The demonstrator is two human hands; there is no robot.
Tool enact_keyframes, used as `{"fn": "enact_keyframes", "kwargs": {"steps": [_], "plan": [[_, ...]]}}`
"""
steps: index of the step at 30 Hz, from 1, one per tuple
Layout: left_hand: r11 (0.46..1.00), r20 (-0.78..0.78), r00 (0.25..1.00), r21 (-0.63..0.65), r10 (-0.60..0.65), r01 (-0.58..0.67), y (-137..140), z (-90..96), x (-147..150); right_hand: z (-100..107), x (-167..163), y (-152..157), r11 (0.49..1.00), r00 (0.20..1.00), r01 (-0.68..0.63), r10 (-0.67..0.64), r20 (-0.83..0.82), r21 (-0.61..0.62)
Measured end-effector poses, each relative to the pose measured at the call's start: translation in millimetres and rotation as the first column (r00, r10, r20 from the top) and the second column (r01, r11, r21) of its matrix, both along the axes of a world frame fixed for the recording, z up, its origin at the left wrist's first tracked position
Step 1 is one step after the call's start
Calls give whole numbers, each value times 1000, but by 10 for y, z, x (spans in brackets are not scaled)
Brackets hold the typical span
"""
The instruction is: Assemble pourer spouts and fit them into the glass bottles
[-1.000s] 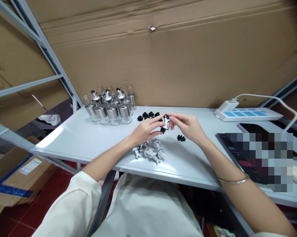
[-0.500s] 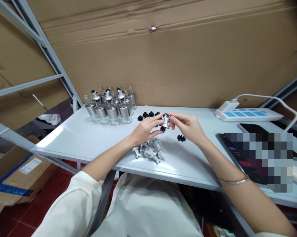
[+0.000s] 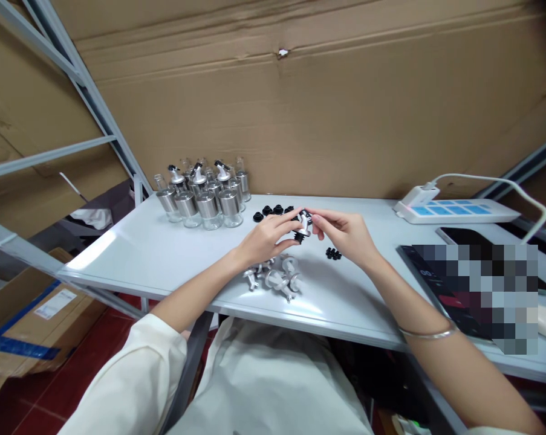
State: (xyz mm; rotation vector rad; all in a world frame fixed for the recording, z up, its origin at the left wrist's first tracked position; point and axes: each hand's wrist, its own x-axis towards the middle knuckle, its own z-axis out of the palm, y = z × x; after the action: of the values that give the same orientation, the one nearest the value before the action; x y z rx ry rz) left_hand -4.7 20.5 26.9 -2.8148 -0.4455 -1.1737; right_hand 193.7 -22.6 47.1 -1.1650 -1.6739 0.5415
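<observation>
Above the middle of the table, my left hand (image 3: 269, 237) is closed on a silver and black pourer spout (image 3: 303, 225), its ribbed black stopper pointing down. My right hand (image 3: 345, 234) pinches the black cap at the spout's upper end, fingertips close to those of the left. Below my left hand lies a heap of silver pourer spouts (image 3: 278, 279) without black parts. Several black ribbed stoppers (image 3: 267, 211) sit behind it, partly hidden by the fingers. Under my right hand is a small cluster of black caps (image 3: 333, 254).
Glass bottles with metal sleeves (image 3: 208, 208) stand at the back left, several topped with pourers. A white power strip (image 3: 458, 210) with a plugged charger and two dark devices, one a phone (image 3: 463, 238), occupy the right. A cardboard sheet (image 3: 327, 121) backs the table (image 3: 164, 260).
Hardly anything differs. Both hands keep the same hold on the pourer spout, with only a very slight shift of the fingers.
</observation>
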Motion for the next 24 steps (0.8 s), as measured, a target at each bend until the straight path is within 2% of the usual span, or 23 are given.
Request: {"fn": "enact_keyframes", "kwargs": {"steps": [7,12,16,19,24], "plan": [[996,91,996,-92,-4,13,4,-15,-2,-9,21,17,997,997,-76,76,33,11],[989,160,987,-146,-10,33,-14,-5,-2,2,19,30,983,987,-157,153,46,91],[987,175,984,-154,-20,47,-19,-22,3,-10,33,47,980,989,-141,133,61,140],[986,174,985,-164,-12,41,-21,-37,5,-29,37,60,987,991,-134,133,17,93],[987,181,983,-156,-3,32,-25,-36,10,-36,0,57,987,978,-145,133,-163,-64]]}}
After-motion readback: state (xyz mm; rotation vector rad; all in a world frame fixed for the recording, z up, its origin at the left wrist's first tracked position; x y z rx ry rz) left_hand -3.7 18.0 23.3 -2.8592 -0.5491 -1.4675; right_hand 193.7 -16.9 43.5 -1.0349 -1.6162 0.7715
